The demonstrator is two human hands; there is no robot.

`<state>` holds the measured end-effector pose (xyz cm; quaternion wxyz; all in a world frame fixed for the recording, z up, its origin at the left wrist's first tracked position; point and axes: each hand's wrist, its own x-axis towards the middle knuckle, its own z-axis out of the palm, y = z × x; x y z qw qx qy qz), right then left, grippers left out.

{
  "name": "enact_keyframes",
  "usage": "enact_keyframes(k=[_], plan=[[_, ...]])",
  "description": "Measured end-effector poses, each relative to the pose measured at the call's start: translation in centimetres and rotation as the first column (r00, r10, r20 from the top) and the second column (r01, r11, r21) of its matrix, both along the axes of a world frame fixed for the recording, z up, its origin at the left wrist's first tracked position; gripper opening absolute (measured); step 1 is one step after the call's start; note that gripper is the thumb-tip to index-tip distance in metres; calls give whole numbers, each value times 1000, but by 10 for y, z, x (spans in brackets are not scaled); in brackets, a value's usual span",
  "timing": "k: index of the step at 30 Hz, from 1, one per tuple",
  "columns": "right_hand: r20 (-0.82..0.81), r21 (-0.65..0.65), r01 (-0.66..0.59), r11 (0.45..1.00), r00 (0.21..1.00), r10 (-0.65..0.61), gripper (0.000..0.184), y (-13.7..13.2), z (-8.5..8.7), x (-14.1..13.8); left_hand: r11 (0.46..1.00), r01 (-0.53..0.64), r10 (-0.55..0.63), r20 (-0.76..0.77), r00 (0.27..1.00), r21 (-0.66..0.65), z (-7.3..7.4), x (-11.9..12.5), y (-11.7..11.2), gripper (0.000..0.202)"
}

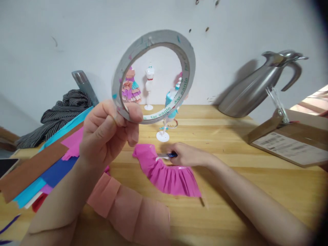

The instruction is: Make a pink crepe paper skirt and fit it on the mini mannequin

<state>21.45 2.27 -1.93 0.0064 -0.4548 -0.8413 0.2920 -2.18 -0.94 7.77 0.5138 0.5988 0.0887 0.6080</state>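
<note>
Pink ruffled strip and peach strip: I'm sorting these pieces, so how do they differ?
Colour: the pink ruffled strip is vivid, while the peach strip is paler.
Folds: the pink ruffled strip has many narrow gathers; the peach strip shows broad, flatter panels.
Place: the pink ruffled strip lies by the right hand; the peach strip lies nearer the person, reaching the picture's bottom edge.
Both lie on the wooden table.

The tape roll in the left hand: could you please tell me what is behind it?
Through the tape roll show a ruffled dress, a white mannequin and a blue dress; the roll itself hides part of the blue dress.
</note>
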Motion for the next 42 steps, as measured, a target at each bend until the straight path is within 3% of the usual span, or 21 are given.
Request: enact_keyframes(k=[6,12,19,25,31,35,38,42], plan=[[-252,-246,33,969,963,-97,8,2,13,14,999,-49,49,11,999,-20,1,-1,0,19],[-352,-260,6,966,931,-100,18,6,22,21,997,72,-72,19,997,21,1,0,1,15],[-430,-319,-11,948,893,-135,28,0,37,26,1000,-12,12,-14,1000,2,3,1,-3,18],[-400,-274,38,961,904,-150,38,-1,36,27,998,-69,68,-51,996,-10,3,0,-4,21],[-425,-240,10,971,898,-114,42,-3,30,17,997,74,-74,1,997,39,2,-1,-2,13],[-380,-53,144,988,912,-153,36,0,27,16,992,117,-118,17,993,36,2,-2,-2,10],[-313,97,252,963,926,-211,24,1,25,10,992,122,-123,14,992,32,1,-1,-2,10],[-219,182,114,977,973,-73,27,-4,20,4,993,93,-91,-34,995,66,-1,-1,-1,11]])
